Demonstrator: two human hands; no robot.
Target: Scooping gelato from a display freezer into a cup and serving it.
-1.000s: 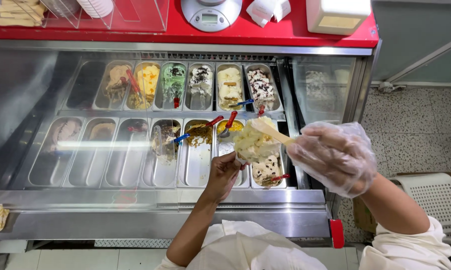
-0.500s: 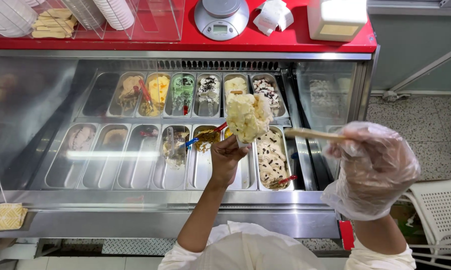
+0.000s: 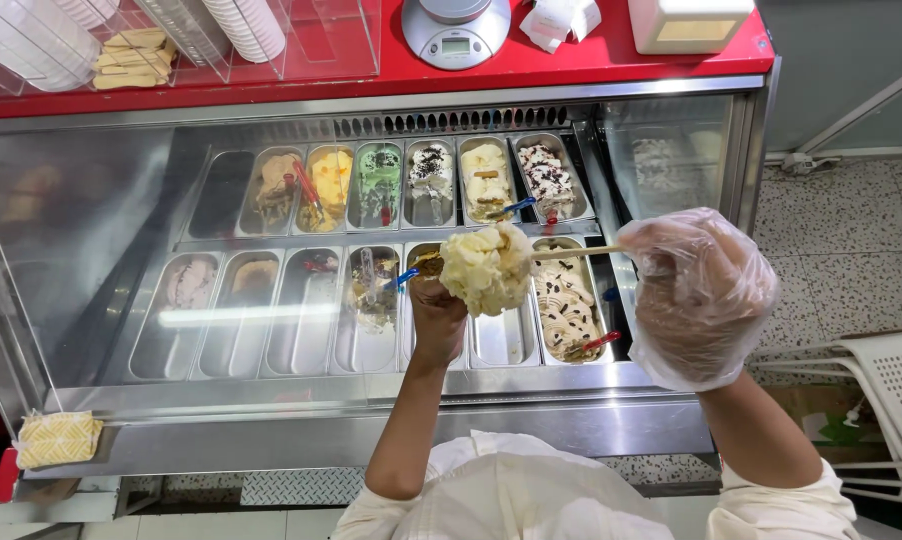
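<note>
My left hand [image 3: 437, 322] reaches up over the ice cream display case and grips a holder, mostly hidden, topped with a big pale yellow scoop of ice cream [image 3: 486, 268]. My right hand [image 3: 701, 295], in a clear plastic glove, is closed on a thin wooden spatula [image 3: 574, 253]. The spatula lies level and its tip touches the right side of the scoop. Both hands hover above the front row of metal tubs [image 3: 503, 338].
The display freezer [image 3: 301, 415] holds two rows of steel tubs with several flavours and coloured scoops. On the red counter [image 3: 371, 75] stand a scale [image 3: 458, 30], stacked cups [image 3: 256, 25], wafers [image 3: 131, 58] and a white box [image 3: 689, 22]. A white chair [image 3: 896, 390] stands at the right.
The scoop and my left hand have shifted slightly left over the tubs. My gloved right hand swung out to the right, then came back in with the spatula against the scoop.
</note>
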